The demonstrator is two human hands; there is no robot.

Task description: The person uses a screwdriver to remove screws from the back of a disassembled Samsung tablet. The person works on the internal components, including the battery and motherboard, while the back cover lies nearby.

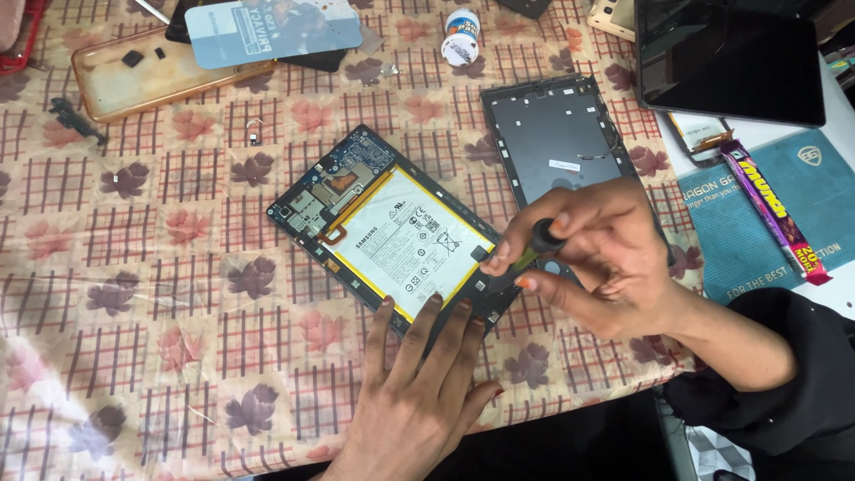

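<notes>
An opened tablet (383, 223) lies tilted on the tablecloth, its white battery and blue circuit board exposed. My left hand (419, 392) rests flat on the cloth with its fingertips pressing the tablet's near edge. My right hand (597, 254) grips a small screwdriver (539, 240) with a black handle, its tip down at the tablet's lower right corner. The removed grey back cover (557, 134) lies just beyond my right hand.
A clear phone case (134, 76) and a blue-backed screen protector (267, 27) lie at the top left. A small glue bottle (461, 36) lies at the top centre. A dark tablet (730, 62), a blue mat (757, 232) and a wrapped candy bar (775, 209) sit at right.
</notes>
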